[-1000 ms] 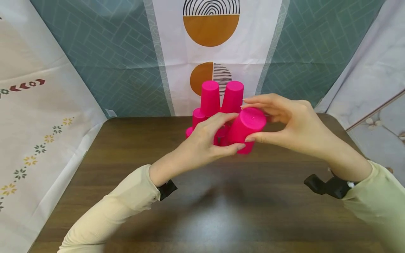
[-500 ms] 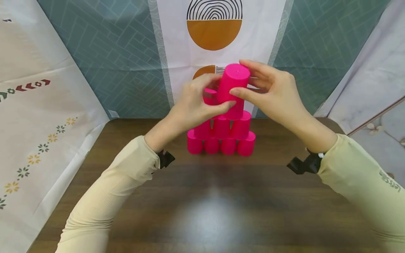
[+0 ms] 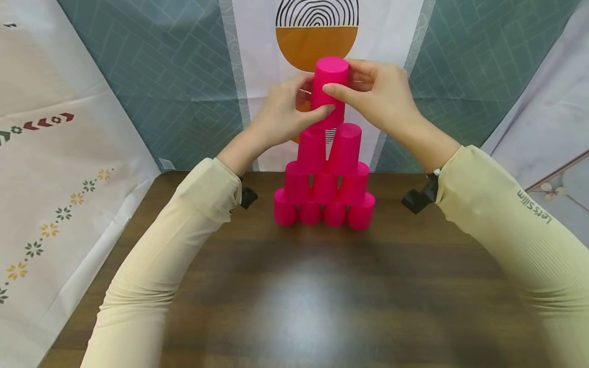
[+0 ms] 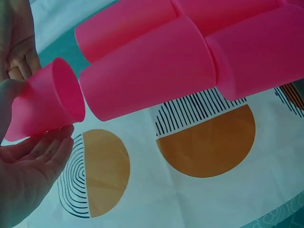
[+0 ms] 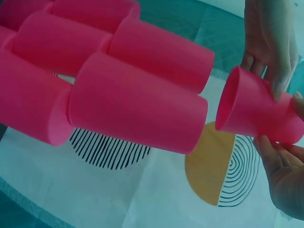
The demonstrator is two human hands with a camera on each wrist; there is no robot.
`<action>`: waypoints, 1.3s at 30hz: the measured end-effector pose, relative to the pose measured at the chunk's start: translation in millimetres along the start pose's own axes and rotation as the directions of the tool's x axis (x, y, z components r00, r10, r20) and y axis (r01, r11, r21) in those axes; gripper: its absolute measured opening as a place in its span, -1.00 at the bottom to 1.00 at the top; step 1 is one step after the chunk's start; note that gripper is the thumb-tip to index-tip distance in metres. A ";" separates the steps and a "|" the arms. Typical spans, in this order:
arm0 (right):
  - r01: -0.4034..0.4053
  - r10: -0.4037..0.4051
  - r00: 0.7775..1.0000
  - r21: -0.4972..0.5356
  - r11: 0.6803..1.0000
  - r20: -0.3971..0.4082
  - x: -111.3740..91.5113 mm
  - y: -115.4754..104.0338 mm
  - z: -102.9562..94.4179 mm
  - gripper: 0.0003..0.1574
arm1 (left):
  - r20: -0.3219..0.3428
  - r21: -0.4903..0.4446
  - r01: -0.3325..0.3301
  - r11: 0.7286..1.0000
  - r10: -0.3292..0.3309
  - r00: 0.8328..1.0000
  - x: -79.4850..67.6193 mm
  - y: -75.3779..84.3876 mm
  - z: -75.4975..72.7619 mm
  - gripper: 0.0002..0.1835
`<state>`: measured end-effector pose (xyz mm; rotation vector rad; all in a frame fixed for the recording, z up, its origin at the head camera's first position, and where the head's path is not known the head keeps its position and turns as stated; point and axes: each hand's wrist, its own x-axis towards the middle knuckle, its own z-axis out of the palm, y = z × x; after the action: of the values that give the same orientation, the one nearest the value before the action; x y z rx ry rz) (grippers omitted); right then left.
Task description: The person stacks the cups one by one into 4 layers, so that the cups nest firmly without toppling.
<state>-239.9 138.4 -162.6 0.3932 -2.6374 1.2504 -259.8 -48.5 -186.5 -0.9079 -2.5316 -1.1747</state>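
A bright pink cup (image 3: 332, 75) is held upside down, with its rim just over the top of a stack of the same cups. My left hand (image 3: 282, 110) grips its left side between thumb and fingers. From the right, my right hand (image 3: 386, 94) grips it too, thumb across the front. Below stand two upside-down cups (image 3: 346, 151) side by side, on a row of three (image 3: 324, 189), on a bottom row of several (image 3: 334, 213). In the right wrist view a narrow gap shows between the held cup (image 5: 251, 107) and the upper cup (image 5: 137, 104).
The stack stands near the back edge of a dark brown wooden table (image 3: 294, 296). Behind it hangs a patterned cloth (image 3: 198, 102), and a white flowered cloth (image 3: 83, 148) hangs at the left. Black straps (image 3: 421, 197) are on both wrists.
Both hands have carried the cup upward and slightly left, from in front of the stack to above its top row. The stack looks the same.
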 end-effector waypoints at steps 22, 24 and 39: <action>-0.018 0.018 1.000 -0.061 0.998 -0.007 1.5 4.9 9.0 -0.25 | 0.122 0.126 0.104 0.987 -0.119 0.985 4.9 1.2 -5.3 -0.38; -0.020 0.020 1.000 -0.053 0.998 -0.003 0.1 5.6 8.8 -0.24 | 0.128 0.134 0.103 0.986 -0.121 0.984 4.5 1.7 -4.9 -0.36; -0.033 0.033 0.999 -0.071 0.997 0.000 -12.0 10.4 8.2 -0.14 | 0.137 0.082 0.112 0.990 -0.123 0.983 -3.0 2.3 0.9 -0.32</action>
<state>-232.5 140.2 -178.6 0.3399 -2.6907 1.1626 -255.9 -48.0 -186.9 -0.8630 -2.7566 -1.0754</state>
